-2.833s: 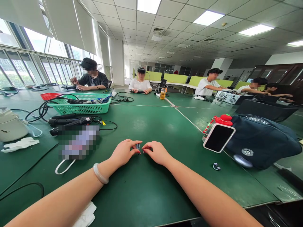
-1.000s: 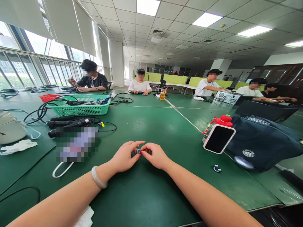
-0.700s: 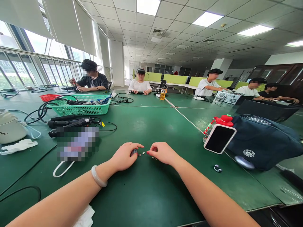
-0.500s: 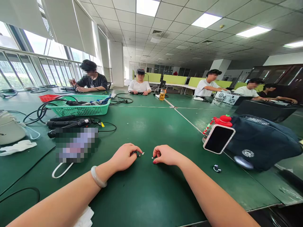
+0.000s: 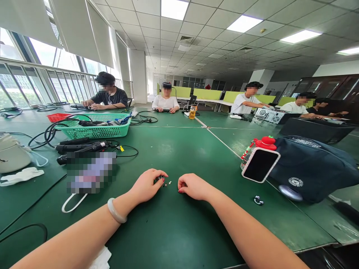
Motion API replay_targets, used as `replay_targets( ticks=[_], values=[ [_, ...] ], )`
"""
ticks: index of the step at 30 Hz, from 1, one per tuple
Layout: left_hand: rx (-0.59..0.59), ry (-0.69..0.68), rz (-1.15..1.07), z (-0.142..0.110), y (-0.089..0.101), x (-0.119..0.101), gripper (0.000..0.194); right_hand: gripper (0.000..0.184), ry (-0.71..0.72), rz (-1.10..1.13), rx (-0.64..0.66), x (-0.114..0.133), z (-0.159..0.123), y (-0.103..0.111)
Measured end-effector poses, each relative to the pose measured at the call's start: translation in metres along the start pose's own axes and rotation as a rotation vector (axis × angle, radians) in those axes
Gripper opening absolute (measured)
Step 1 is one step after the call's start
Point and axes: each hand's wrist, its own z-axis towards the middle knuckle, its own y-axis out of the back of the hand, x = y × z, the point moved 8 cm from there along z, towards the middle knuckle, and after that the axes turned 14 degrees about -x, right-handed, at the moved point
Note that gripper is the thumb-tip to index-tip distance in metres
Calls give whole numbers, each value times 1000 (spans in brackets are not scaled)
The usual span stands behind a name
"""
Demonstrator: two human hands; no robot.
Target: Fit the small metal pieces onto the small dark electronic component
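My left hand (image 5: pixel 148 185), with a pale bangle (image 5: pixel 116 210) on its wrist, rests on the green table, its fingers curled. Small dark pieces (image 5: pixel 160 178) show at its thumb and forefinger, too small to name. Just off these fingertips lie a tiny white piece (image 5: pixel 169 182) and a tiny reddish-brown piece (image 5: pixel 165 185). Across a short gap, my right hand (image 5: pixel 193 185) is closed, thumb and fingertips pinched together. What it holds, if anything, is hidden.
Left of my hands are a pouch-like blurred item (image 5: pixel 92 173), black handheld tools (image 5: pixel 84 147) and a green basket (image 5: pixel 95 130) with cables. To the right stand a propped phone (image 5: pixel 260 165), a dark bag (image 5: pixel 316 164) and a small shiny object (image 5: pixel 258 200). Several people sit farther off.
My right hand has curled in more and shifted slightly left; the tiny pale piece at its fingertips no longer shows. My left thumb has come up nearer the forefinger.
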Motion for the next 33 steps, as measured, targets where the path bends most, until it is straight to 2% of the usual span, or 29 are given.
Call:
replay_targets(
  ticks=[4, 9, 20, 33],
  values=[
    [-17, 14, -33, 2, 0, 4, 31, 4, 137, -22, -125, 17, 2, -1],
    [-21, 29, -42, 2, 0, 6, 30, 8, 254, -47, -194, 34, 1, -13],
    [-19, 50, -62, 2, -1, 9, 29, 11, 327, 7, -185, 35, 1, -18],
    [-38, 28, 14, 4, 0, 13, 26, 12, 319, -4, -185, 35, 3, -19]
  ],
)
